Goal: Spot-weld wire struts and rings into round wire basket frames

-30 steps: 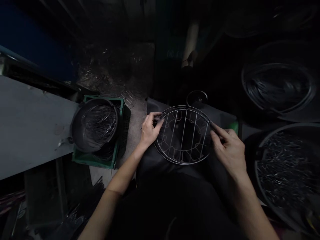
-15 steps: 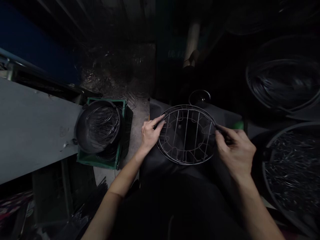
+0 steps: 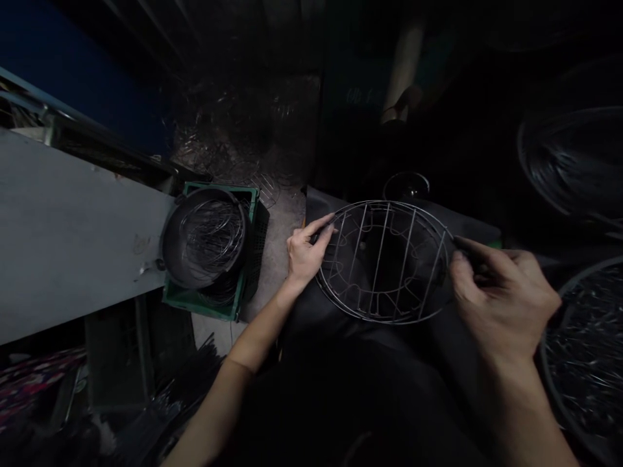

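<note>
Pinching the near-left rim of a round wire rack (image 3: 387,259), the left hand (image 3: 304,250) has its thumb and fingers pressed together on the outer ring. The right hand (image 3: 503,298) grips the rack's right edge the same way, forefinger stretched along the wire and thumb tucked under it. The rack hangs between both hands over the person's dark lap, tilted slightly toward the camera, with straight cross-bars running across it and a wavy inner ring of wire.

Left of the lap, a green crate (image 3: 243,259) stands on the floor, and a dark round tub (image 3: 202,237) full of thin wire hoops sits on top of it. A grey table (image 3: 73,240) runs along the far left. On the right, the rim of a big basin (image 3: 549,350) holding small shiny metal pieces reaches into view, just beside the right wrist. Another dark basin (image 3: 564,162) lies further back on the right, blurred. Loose wire parts litter the floor (image 3: 243,136) beyond the crate.
</note>
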Motion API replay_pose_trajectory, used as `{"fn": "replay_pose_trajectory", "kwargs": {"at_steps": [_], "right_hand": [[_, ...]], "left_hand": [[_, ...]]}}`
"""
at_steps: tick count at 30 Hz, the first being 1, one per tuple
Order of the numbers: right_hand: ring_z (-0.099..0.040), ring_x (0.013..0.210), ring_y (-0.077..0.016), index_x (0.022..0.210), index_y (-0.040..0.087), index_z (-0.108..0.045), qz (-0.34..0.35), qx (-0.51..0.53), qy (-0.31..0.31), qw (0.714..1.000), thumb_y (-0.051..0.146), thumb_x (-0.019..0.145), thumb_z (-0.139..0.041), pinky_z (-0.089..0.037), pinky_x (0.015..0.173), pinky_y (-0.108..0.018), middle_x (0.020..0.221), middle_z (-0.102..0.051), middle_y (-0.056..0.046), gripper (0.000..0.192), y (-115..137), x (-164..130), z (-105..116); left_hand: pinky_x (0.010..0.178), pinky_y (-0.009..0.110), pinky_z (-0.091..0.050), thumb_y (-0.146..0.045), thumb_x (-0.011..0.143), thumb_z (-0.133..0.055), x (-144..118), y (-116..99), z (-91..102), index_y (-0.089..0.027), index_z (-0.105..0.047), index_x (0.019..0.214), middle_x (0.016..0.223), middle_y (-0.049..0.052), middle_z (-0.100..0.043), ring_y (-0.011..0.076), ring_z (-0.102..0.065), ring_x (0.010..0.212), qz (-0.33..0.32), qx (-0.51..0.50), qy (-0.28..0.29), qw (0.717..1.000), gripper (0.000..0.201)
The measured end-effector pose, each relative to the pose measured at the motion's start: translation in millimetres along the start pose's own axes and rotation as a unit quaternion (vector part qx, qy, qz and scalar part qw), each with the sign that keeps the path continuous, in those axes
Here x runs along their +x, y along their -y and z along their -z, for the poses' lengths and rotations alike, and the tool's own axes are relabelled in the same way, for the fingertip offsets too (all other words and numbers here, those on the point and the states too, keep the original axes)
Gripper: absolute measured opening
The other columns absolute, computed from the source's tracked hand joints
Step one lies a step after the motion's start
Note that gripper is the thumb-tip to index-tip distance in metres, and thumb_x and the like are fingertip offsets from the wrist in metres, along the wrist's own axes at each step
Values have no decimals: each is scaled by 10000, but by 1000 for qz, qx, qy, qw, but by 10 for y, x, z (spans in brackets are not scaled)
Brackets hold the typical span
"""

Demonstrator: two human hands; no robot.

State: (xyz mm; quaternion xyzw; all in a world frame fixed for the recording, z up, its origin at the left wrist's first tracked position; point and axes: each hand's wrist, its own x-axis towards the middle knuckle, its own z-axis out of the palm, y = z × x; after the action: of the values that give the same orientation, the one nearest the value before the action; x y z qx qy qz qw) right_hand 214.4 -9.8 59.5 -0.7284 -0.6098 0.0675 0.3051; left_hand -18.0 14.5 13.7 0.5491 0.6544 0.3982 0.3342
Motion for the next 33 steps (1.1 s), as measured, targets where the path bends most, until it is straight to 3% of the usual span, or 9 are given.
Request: {"fn": "replay_pose_trajectory", "kwargs": {"at_steps": [8,15,21,23,26,28,30,33], "right_hand": [[-586,710,-161,1026,168,-729,1,13,70,997,392,817,-529,-477,676,-288,855,-624,-78,366,-214,103,-153],[-580,686,-164,1014,175,-731,28,1,74,997,395,816,-514,-473,654,-292,825,-616,-73,367,-188,177,-135],[-574,682,-167,1013,183,-730,35,0,98,995,407,822,-489,-460,631,-287,830,-612,-75,381,-209,159,-182],[-575,688,-167,1006,199,-729,16,7,105,994,420,821,-492,-461,646,-293,832,-615,-72,373,-220,140,-174],[-586,716,-176,1051,208,-707,-34,47,132,990,450,799,-540,-473,685,-316,856,-632,-64,387,-271,128,-156],[-608,773,-187,1066,208,-682,-95,128,177,971,474,752,-614,-489,745,-335,911,-657,-59,417,-338,146,-155],[-623,823,-193,1021,198,-661,-161,224,225,934,486,681,-691,-499,790,-337,936,-668,-57,446,-414,186,-165],[-615,726,-166,963,188,-608,-233,297,266,887,471,586,-763,-509,707,-297,793,-652,-29,496,-487,253,-183]], "left_hand": [[874,323,-483,-309,856,-612,-207,42,36,-281,-688,1062,1006,-7,-732,149,-681,878,-17,80,-14,997,221],[920,300,-484,-312,852,-611,-178,25,53,-268,-665,1101,1031,-5,-724,149,-676,948,32,-4,-3,999,259],[902,321,-479,-307,843,-614,-209,71,54,-249,-707,947,971,9,-732,160,-671,918,31,13,2,999,151],[915,318,-474,-299,846,-608,-227,118,32,-225,-679,976,1008,28,-719,158,-660,957,43,-48,9,998,166],[944,314,-459,-313,842,-614,-213,200,17,-207,-531,1213,1090,66,-689,158,-633,1037,91,-186,37,978,395],[960,306,-442,-348,842,-612,-166,252,35,-198,-474,1274,1064,70,-692,154,-628,1036,121,-235,96,960,477],[958,288,-429,-371,834,-618,-99,291,67,-185,-498,1255,985,53,-699,145,-631,992,135,-248,163,945,476],[923,258,-421,-360,807,-649,-11,317,98,-188,-475,1287,884,13,-671,119,-624,903,130,-247,212,937,538]]}}
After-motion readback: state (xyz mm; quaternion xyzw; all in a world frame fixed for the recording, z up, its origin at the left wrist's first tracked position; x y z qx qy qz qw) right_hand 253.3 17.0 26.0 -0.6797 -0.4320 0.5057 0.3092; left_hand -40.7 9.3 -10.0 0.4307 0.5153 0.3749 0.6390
